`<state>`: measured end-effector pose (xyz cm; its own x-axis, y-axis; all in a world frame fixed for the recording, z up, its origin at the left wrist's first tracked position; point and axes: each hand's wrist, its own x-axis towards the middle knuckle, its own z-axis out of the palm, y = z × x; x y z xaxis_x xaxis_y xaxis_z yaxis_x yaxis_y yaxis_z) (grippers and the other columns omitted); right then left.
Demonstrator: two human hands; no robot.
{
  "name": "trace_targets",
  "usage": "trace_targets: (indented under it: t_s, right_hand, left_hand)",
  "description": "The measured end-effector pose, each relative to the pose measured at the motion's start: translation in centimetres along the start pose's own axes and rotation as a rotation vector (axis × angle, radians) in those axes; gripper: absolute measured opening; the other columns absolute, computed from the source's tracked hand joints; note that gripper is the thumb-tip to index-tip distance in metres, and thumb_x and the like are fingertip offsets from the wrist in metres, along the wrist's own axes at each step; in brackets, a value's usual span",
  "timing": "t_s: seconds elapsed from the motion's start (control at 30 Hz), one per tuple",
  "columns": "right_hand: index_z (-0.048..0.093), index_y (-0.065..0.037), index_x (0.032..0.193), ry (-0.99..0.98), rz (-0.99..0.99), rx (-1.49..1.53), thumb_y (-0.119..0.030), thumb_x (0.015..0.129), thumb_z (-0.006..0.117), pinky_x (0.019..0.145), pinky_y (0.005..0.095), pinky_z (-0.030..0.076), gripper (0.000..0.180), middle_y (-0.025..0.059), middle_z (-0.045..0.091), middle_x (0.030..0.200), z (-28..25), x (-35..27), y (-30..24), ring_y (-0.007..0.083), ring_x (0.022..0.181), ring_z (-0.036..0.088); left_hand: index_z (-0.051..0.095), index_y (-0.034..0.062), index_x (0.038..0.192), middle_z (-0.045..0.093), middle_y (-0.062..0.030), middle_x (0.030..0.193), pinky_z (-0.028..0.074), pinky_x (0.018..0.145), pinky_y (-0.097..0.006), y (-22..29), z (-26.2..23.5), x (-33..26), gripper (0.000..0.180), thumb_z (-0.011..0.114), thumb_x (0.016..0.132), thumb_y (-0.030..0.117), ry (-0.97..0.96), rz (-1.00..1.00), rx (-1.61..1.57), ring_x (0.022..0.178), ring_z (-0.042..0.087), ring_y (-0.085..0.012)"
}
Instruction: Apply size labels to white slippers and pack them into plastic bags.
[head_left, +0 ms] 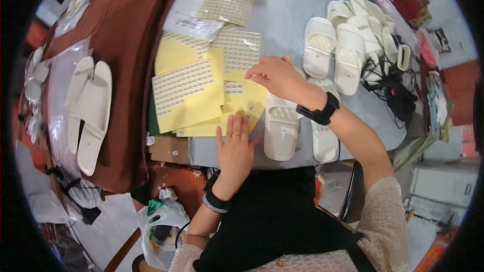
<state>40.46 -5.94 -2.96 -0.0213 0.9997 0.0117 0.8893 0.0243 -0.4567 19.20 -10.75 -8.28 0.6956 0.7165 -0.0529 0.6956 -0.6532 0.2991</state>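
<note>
Head view. Left hand (235, 148): 3 middle fingers together, resting on yellow sheet (256, 99), grey table (282, 12). Right hand (279, 76): fingers curled, contents cannot be told; near white slipper (280, 142). Advisable: sheet pressed flat, right fingertips light.

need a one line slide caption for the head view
Left hand flat on a yellow sticker sheet, right hand near white slide sandals on a grey table.

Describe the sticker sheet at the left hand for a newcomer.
On the grey table, left of the white slippers, lie yellow sheets. The left hand rests against the sticker sheet. Its visible part is mostly bare yellow, unlike its fuller neighbours.
</note>
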Motion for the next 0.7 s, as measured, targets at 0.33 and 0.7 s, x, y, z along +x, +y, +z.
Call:
trace_targets:
  t_s: [0.33, 0.7]
  right_hand:
    - [0.067, -0.014, 0.097, 0.029, -0.072, 0.035, -0.014, 0.085, 0.058, 0.08, 0.0351, 0.035, 0.015, 0.0047, 0.062, 0.089, -2.3, 1.7, -4.9, 0.0194, 0.087, 0.057]
    - [0.067, -0.013, 0.091, 0.185, -0.035, -0.075, -0.017, 0.082, 0.059, 0.077, 0.036, 0.039, 0.013, 0.0019, 0.068, 0.085, -2.3, 12.2, -4.0, 0.0205, 0.078, 0.063]
  left_hand:
    - [0.033, -0.0007, 0.135, 0.027, -0.0167, 0.145, 0.023, 0.105, -0.051, -1.3, -2.0, -0.8, 0.064, 0.06, 0.084, 0.026, 0.177, -0.04, -0.16, 0.133, 0.028, -0.031]
    - [0.031, -0.0037, 0.135, 0.027, -0.0236, 0.143, 0.023, 0.105, -0.051, -6.3, -7.0, 6.7, 0.068, 0.058, 0.085, 0.035, 0.251, -0.087, 0.047, 0.132, 0.028, -0.0375]
